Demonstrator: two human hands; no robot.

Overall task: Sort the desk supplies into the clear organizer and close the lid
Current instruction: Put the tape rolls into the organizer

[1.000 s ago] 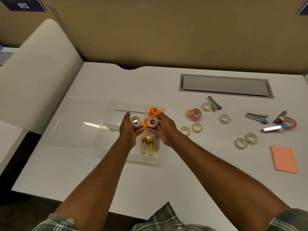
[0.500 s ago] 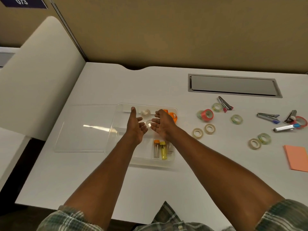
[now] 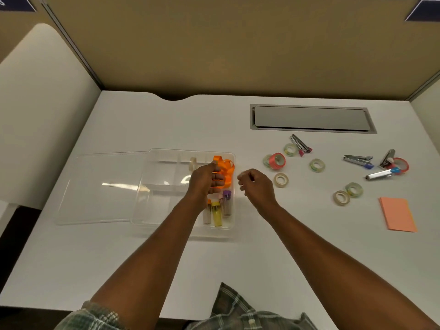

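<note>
White matte tabletop [image 3: 142, 258] carries my clear plastic organizer [image 3: 152, 210]; left hand [image 3: 202, 179] loosely curled inside, right hand [image 3: 256, 185] clenched, both empty.

The clear organizer [image 3: 164, 210] stands open on the table, its lid [image 3: 100, 186] lying flat at its left. Inside are orange ribbon [image 3: 223, 166], small vials [image 3: 216, 211] and one tape roll [image 3: 193, 162]. Other tape rolls [image 3: 281, 179], staplers [image 3: 357, 159] and orange sticky notes [image 3: 396, 214] lie scattered at the right.

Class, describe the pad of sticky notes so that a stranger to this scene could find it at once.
Start at the grey hatch set into the white desk and look toward the desk's near right side. The sticky notes lie there, beyond the tape rolls: the only flat, orange rectangle.
</note>
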